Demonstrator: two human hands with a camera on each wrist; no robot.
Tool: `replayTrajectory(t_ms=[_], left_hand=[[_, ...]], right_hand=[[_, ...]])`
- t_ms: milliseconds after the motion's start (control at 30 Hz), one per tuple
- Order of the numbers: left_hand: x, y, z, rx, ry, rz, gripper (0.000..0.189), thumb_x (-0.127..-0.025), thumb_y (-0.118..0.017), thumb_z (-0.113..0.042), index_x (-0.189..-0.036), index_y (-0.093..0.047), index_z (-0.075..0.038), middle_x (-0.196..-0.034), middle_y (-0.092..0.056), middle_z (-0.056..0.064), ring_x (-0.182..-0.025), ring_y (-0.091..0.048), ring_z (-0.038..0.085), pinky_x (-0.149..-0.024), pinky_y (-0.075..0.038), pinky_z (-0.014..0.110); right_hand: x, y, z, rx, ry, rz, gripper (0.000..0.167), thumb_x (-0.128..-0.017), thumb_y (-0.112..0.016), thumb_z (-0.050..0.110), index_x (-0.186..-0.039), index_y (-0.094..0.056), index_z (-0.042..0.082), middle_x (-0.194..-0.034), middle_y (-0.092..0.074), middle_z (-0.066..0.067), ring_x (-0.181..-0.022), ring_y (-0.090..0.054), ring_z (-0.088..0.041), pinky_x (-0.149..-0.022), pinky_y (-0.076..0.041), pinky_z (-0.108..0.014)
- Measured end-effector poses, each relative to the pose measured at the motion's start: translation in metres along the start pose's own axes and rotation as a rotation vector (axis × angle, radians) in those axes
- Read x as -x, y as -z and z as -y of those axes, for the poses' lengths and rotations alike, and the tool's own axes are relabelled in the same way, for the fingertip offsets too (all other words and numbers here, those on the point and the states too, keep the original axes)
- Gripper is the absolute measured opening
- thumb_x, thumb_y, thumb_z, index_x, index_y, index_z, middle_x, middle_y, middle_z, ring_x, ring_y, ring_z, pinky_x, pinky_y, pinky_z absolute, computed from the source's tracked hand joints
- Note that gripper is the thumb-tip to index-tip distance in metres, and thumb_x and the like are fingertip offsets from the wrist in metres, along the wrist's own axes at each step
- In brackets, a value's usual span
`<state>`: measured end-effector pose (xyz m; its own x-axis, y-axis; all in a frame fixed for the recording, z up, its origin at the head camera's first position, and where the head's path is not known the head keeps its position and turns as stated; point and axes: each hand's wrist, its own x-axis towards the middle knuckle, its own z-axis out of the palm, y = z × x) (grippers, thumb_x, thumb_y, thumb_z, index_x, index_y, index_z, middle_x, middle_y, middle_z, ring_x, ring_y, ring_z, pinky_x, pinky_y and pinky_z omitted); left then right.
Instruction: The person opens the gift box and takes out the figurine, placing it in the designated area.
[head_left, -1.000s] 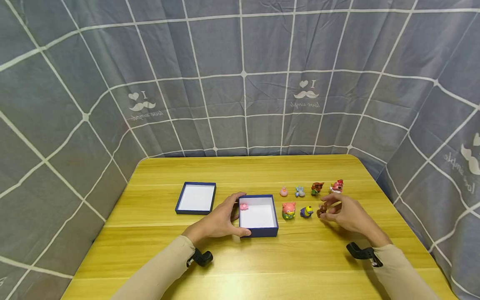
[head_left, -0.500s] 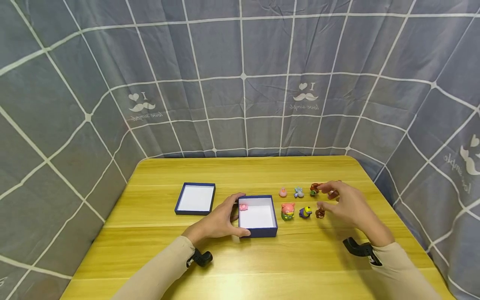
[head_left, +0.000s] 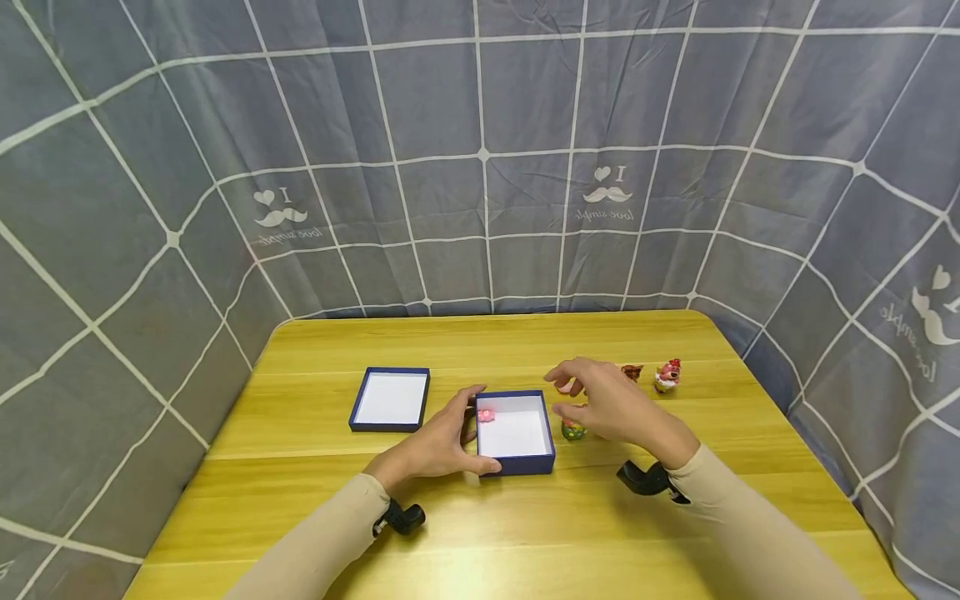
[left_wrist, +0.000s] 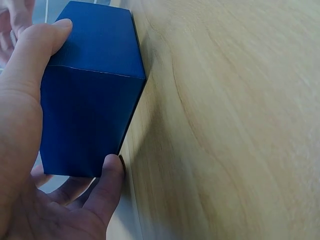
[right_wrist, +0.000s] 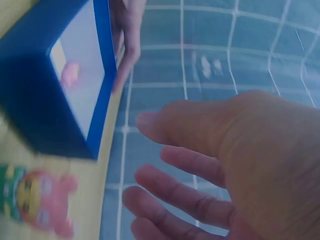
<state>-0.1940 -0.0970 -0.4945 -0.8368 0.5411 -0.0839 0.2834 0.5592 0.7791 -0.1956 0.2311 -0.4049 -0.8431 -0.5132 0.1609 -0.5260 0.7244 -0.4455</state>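
Observation:
My left hand [head_left: 431, 446] grips a blue square box [head_left: 517, 466] by its left side, thumb on the front wall and fingers around the back corner. Inside the white-lined box, a small pink figurine [head_left: 487, 415] lies at the left wall. My right hand [head_left: 622, 410] hovers just right of the box with thumb and fingers spread, nothing between them in the right wrist view. Below it stands a pink-headed figurine [right_wrist: 47, 200] with a yellow snout and green body, partly covered by the hand in the head view. Other small figurines near there are hidden behind the hand.
A blue-rimmed lid [head_left: 390, 398] lies white side up on the table [head_left: 480, 533], left of the box. At the right stand a brown figurine [head_left: 632, 372], partly hidden, and a red-and-pink figurine [head_left: 667, 377]. A grey checked cloth [head_left: 420, 192] hangs around the table.
My right hand has let go of the small brown figurine, lifted and moved left toward the box, over the pink-headed figurine. My left hand stays on the box.

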Motion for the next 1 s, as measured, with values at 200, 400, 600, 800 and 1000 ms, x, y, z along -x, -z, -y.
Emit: replayTrajectory(t_ms=[200,400,600,800,1000], left_hand=[[0.000,0.002,0.000,-0.003,0.005,-0.007,0.130,-0.092,-0.099,-0.056,-0.185,-0.019,-0.013,-0.182,-0.043,0.019,-0.163,-0.052,0.036,-0.137,-0.041,0.065],[-0.002,0.004,-0.001,-0.011,-0.027,-0.011,0.127,-0.092,-0.098,-0.056,-0.184,-0.022,-0.011,-0.180,-0.046,0.016,-0.160,-0.054,0.032,-0.138,-0.041,0.063],[-0.002,0.003,0.000,-0.013,-0.044,0.001,0.126,-0.093,-0.098,-0.055,-0.183,-0.022,-0.010,-0.180,-0.046,0.017,-0.164,-0.053,0.034,-0.138,-0.041,0.063],[0.000,0.002,0.001,-0.006,-0.032,0.010,0.126,-0.093,-0.098,-0.055,-0.184,-0.022,-0.012,-0.183,-0.043,0.018,-0.168,-0.049,0.035,-0.139,-0.040,0.063],[0.000,0.001,0.003,0.002,-0.026,0.011,0.124,-0.093,-0.098,-0.054,-0.183,-0.024,-0.013,-0.184,-0.041,0.018,-0.170,-0.046,0.035,-0.140,-0.038,0.062]], right_hand=[[-0.027,-0.015,0.026,0.013,0.062,0.150,0.040,-0.104,-0.091,0.018,-0.140,-0.080,0.006,-0.134,-0.084,-0.012,-0.107,-0.081,-0.026,-0.090,-0.068,-0.038],[-0.049,-0.032,0.036,-0.057,0.084,0.296,0.044,-0.105,-0.088,0.014,-0.147,-0.078,0.004,-0.143,-0.082,-0.014,-0.117,-0.081,-0.030,-0.086,-0.068,-0.033],[-0.064,-0.047,0.037,-0.104,0.086,0.394,0.049,-0.104,-0.088,0.009,-0.151,-0.076,0.002,-0.151,-0.079,-0.014,-0.121,-0.083,-0.031,-0.090,-0.071,-0.036],[-0.071,-0.056,0.037,-0.095,0.061,0.433,0.051,-0.103,-0.088,0.005,-0.153,-0.074,0.000,-0.154,-0.077,-0.016,-0.122,-0.084,-0.030,-0.093,-0.071,-0.036],[-0.075,-0.065,0.035,-0.086,0.075,0.451,0.049,-0.103,-0.086,-0.001,-0.151,-0.075,-0.003,-0.152,-0.078,-0.019,-0.117,-0.086,-0.027,-0.095,-0.071,-0.034]])
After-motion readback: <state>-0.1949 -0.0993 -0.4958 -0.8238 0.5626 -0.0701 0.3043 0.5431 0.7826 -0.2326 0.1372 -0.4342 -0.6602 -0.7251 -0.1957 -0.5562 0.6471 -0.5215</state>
